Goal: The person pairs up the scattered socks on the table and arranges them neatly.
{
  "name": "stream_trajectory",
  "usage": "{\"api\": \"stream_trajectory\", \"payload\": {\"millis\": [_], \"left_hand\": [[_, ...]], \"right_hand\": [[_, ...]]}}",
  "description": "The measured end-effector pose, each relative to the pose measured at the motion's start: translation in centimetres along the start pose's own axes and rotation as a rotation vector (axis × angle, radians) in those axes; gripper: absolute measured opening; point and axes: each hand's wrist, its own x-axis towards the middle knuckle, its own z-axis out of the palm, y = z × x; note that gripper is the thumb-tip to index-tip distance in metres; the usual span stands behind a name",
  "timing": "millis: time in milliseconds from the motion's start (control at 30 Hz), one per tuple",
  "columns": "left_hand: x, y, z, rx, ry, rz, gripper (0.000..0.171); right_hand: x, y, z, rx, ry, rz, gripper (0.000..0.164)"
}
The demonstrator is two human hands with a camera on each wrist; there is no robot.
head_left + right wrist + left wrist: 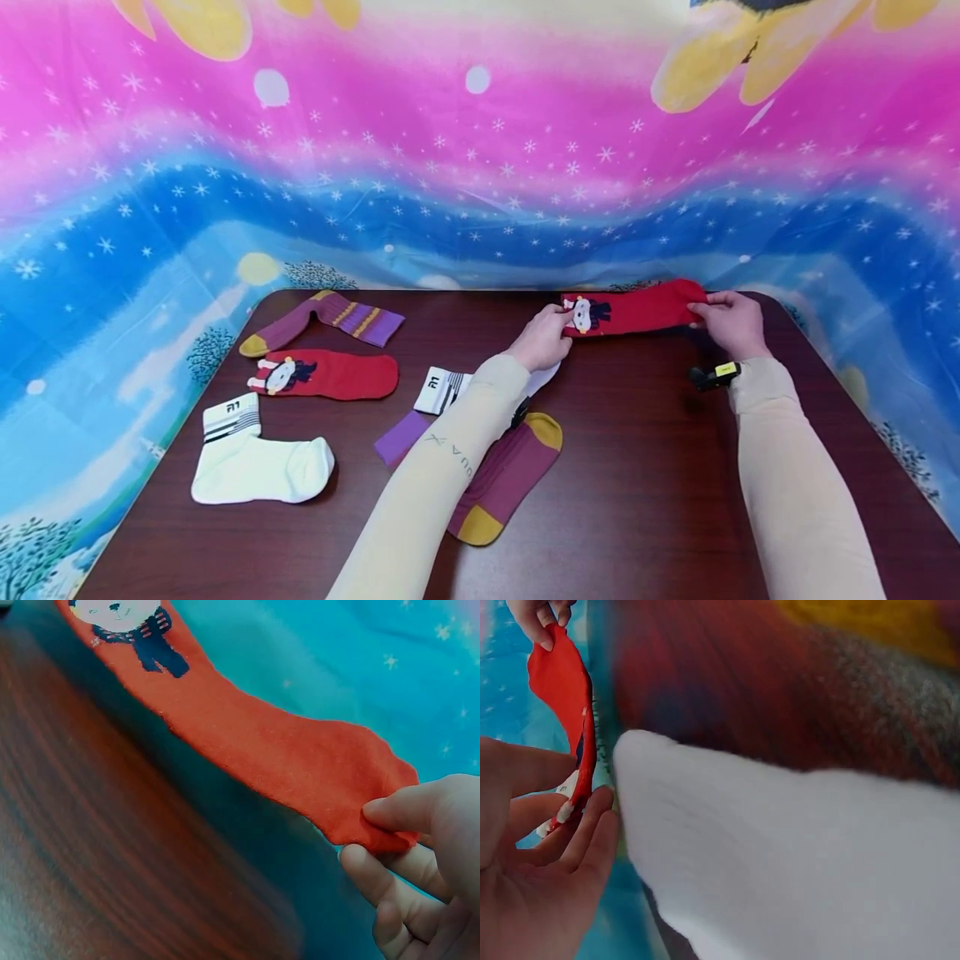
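A red sock (pixel 637 310) with a white animal face and dark scarf is stretched between both hands at the table's far right. My left hand (pixel 542 337) pinches its patterned cuff end; in the left wrist view thumb and fingers (pixel 592 832) close on that edge. The plain toe end is pinched by my right hand (pixel 731 321), and the right wrist view shows the thumb on top of the red sock (pixel 285 757). Below my left forearm lie a white sock (pixel 442 390), partly hidden, and a purple-and-mauve sock (pixel 517 467) with mustard patches.
On the left of the dark wooden table (pixel 637 500) lie a mauve, mustard and purple sock (pixel 352 317), another red sock (pixel 352 375) and a white sock (pixel 255 471) with black stripes. A colourful printed cloth (pixel 480 167) hangs behind the table's far edge.
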Motion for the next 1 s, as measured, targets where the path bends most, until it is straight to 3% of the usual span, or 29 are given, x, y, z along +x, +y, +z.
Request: {"api": "stream_trajectory", "payload": {"millis": [167,300,500,667,1000], "left_hand": [[0.5,-0.3,0.6,0.045,0.003,-0.015,0.047],[0.7,-0.6,0.9,0.124,0.012,-0.056,0.046],[0.6,-0.7,1.1,0.239,-0.010,-0.118,0.047],[0.3,-0.7,1.3,0.336,-0.024,-0.130,0.042],[0.2,-0.3,1.4,0.361,-0.094,-0.177,0.053]], "right_hand": [[-0.2,0.4,0.2,-0.079,-0.012,0.030,0.045],[-0.2,0.4,0.5,-0.163,0.004,0.005,0.048],[0.0,0.1,0.8,-0.310,0.037,-0.061,0.031],[-0.2,0.0,1.0,-0.368,-0.029,-0.076,0.036],[0.3,0.5,1.6,-0.494,-0.097,-0.089,0.044]]}}
